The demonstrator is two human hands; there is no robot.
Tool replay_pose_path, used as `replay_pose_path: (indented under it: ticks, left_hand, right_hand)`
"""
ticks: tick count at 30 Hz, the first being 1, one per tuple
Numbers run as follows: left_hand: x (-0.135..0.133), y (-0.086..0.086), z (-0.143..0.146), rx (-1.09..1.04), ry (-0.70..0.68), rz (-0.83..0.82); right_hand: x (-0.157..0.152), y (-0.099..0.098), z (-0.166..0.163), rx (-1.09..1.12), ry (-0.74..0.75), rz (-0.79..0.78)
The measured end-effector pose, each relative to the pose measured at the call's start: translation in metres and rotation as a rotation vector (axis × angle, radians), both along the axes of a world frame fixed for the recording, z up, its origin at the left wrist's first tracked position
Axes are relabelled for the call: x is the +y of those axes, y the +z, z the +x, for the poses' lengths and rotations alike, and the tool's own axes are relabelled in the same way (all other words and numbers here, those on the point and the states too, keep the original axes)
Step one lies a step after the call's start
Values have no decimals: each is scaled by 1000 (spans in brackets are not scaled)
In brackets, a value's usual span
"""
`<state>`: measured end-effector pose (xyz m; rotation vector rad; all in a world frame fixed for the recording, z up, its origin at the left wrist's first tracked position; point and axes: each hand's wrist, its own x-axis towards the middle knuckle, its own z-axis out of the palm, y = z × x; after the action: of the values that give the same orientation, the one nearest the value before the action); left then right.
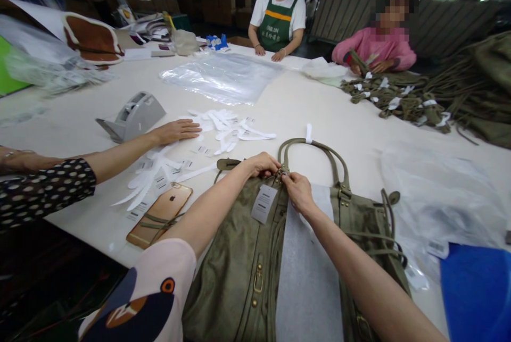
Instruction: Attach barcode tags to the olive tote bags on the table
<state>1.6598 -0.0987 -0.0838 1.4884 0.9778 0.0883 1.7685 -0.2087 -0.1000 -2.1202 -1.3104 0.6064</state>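
Note:
An olive green handbag lies flat on the white table in front of me, handles pointing away. My left hand and my right hand meet at the bag's top edge, both pinched on a small metal fitting by the handle base. A grey paper tag hangs just below my left hand. A white foam sheet lies over the bag under my right forearm.
A co-worker's hand rests flat on white tags at left, beside a grey tape dispenser and a gold phone. Two people sit at the far side near olive straps. Plastic bags lie around; something blue is at right.

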Motion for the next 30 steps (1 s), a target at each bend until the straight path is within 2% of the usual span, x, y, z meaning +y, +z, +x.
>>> replay_pose_path:
  ticks: [8,15,20,24,30]
  left_hand:
    - [2,3,7,155,-119,208]
    - [-3,8,10,293,-201,529]
    - [-9,4,10,366,-176,761]
    - [-10,3,2,405,-123,851]
    - [-7,6,-21,365,-43,968]
  right_hand:
    - [-1,-6,1,34,-4,28]
    - [-2,-7,1,69,0,16]
    - [-1,-8,4,82,25,-45]
    - [0,-1,3,24,34,-68]
    - [9,16,-4,-218,81,32]
